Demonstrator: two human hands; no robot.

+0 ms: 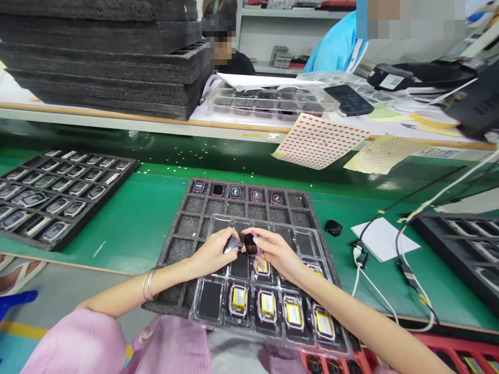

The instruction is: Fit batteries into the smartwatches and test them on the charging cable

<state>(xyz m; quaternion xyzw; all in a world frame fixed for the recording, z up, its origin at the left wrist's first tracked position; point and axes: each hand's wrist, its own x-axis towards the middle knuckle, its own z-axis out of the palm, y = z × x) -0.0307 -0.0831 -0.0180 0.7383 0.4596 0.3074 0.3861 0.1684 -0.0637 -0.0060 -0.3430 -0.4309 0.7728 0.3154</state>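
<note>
While the left hand (pixel 216 252) pinches a shiny piece (pixel 231 243) between its fingers (pixel 232 256), the right hand (pixel 278 254) pinches a dark watch (pixel 250 244) just right of it, above the clear tray (pixel 210 299); the watch's long axis is unclear

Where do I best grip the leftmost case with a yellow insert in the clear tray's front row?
Probably the case by its long side edges, from straight above: it lies flat in a pocket of the clear tray, yellow insert facing up.

No txt legible; lettering (pixel 486 106) on blk box (pixel 470 96) too blurry.
</note>
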